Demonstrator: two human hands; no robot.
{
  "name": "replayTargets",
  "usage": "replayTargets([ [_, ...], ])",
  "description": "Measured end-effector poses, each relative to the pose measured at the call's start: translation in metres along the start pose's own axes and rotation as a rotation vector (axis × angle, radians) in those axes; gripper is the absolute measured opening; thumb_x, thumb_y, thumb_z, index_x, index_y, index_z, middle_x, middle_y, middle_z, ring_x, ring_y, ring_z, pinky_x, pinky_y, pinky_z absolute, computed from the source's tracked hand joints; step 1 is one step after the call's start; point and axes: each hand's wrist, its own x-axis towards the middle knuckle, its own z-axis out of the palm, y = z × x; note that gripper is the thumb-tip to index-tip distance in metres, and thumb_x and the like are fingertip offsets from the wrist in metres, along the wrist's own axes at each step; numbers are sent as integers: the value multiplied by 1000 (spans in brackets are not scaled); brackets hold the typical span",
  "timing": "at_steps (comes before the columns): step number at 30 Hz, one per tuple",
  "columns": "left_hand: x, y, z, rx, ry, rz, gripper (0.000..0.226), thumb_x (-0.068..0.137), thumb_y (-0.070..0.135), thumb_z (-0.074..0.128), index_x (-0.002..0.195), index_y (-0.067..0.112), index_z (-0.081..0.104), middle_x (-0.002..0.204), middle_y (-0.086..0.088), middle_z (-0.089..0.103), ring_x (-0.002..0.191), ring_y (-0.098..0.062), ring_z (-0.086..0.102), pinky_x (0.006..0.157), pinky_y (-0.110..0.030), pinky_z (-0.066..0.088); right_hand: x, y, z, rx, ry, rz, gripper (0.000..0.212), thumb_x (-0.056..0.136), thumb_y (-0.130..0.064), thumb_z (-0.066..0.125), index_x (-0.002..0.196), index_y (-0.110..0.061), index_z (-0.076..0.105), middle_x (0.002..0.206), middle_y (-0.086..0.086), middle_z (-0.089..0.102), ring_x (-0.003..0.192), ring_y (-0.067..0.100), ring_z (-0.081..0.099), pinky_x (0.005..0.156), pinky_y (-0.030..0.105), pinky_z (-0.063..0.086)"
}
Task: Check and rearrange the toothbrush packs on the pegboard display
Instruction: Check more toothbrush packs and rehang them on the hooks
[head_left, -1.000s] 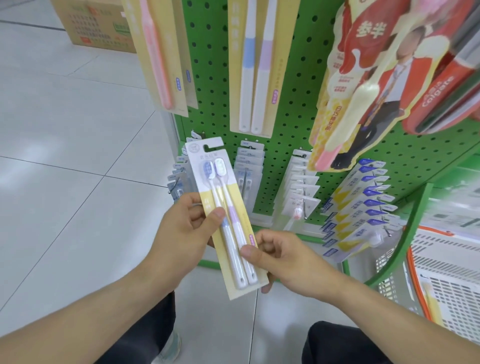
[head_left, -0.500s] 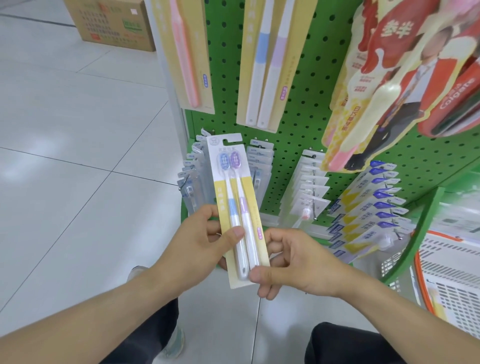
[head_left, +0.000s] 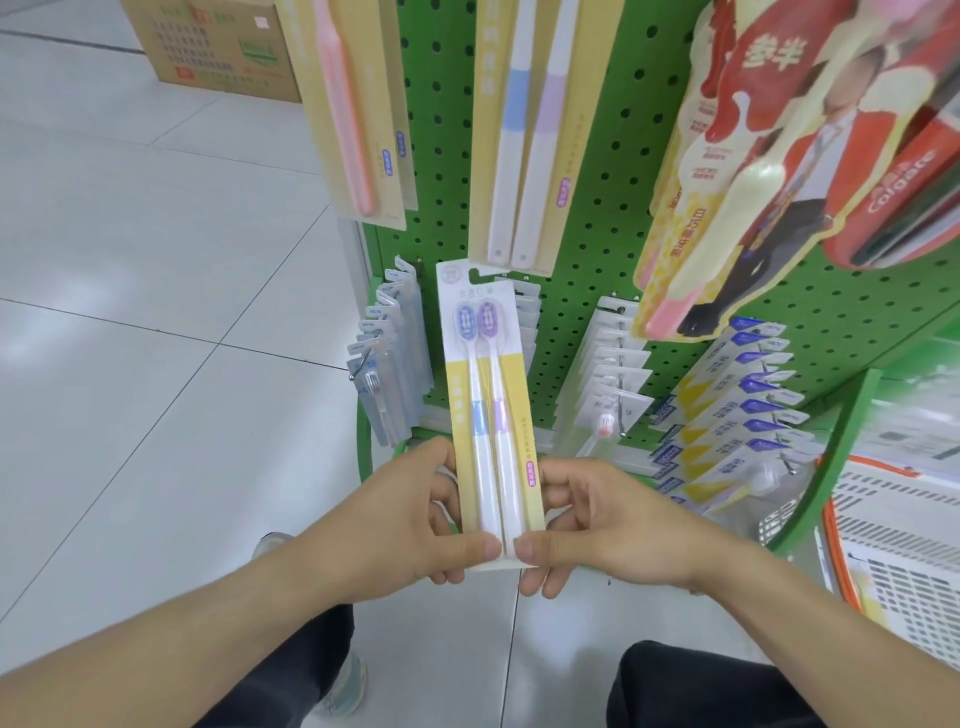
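A yellow-and-white twin toothbrush pack (head_left: 480, 374), with one blue and one purple brush, stands upright in front of the green pegboard (head_left: 597, 156). My left hand (head_left: 415, 512) pinches its lower left edge, thumb on the front. My right hand (head_left: 597, 514) pinches its lower right edge the same way. Matching yellow packs (head_left: 524, 130) hang on the pegs above. Low rows of grey-white packs (head_left: 389, 364), white packs (head_left: 613, 374) and blue-yellow packs (head_left: 737, 415) hang on hooks behind and beside the held pack.
Red character packs (head_left: 769, 156) and a red Colgate pack (head_left: 904, 182) hang at upper right. A pink brush pack (head_left: 353, 104) hangs upper left. A white-orange basket (head_left: 909, 545) sits at right. A cardboard box (head_left: 218, 47) stands on the tiled floor (head_left: 156, 312).
The pack has turned from tilted to upright. Both hands slid down to its bottom corners, and the view moved closer to the pegboard.
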Motion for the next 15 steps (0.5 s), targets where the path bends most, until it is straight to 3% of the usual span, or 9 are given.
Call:
replayTargets([
  [4,1,-1,1,41,24,-5,45,81,22,83,116,30,56,90,0,68,68,-22,74,71,-43,63,-1,0,6,-42,68,3,29,92,-3,70,120,-10,64,105,19,69,77,34,75,64,38,61],
  [9,1,1,2,-220,61,-31,46,76,30,83,118,22,68,101,-5,72,80,-26,76,77,-37,63,-3,-2,11,-244,188,-14,14,90,-13,75,100,-17,67,88,9,69,71,26,76,66,47,63],
  [15,3,-1,7,-335,47,-77,35,84,25,77,109,4,66,103,-15,74,88,-32,76,85,-44,61,-5,-5,16,-457,171,-25,35,76,-39,87,101,-26,66,83,-1,70,67,17,68,66,33,57],
])
